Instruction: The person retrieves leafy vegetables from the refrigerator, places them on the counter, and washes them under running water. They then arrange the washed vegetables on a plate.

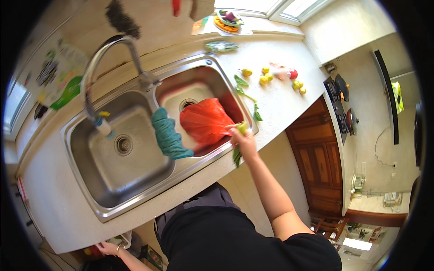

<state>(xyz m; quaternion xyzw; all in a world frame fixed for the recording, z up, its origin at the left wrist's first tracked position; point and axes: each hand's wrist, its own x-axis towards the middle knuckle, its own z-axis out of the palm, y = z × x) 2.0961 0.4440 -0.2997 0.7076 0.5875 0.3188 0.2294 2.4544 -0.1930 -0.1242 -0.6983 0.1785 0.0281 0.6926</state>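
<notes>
My right hand (243, 139) is over the right rim of the double sink, closed around a leafy green vegetable (242, 127). Green leaves (236, 156) hang below that hand. Its fingertips meet the edge of a red plastic bag (206, 120) in the right basin (173, 98); whether they grip the bag is unclear. The bag's contents are hidden. My left hand (108, 248), with a bangle at the wrist, reaches low at the lower left, under the counter's front edge. A red item (92, 250) lies by its fingers, which are partly hidden.
A teal cloth (169, 133) drapes over the sink divider. The curved faucet (89, 74) overhangs the left basin (135, 169). Leafy stems (249, 96), yellow fruits (264, 80) and a plastic-wrapped item (222, 46) lie on the counter (288, 108). A gas stove (334, 101) stands at right.
</notes>
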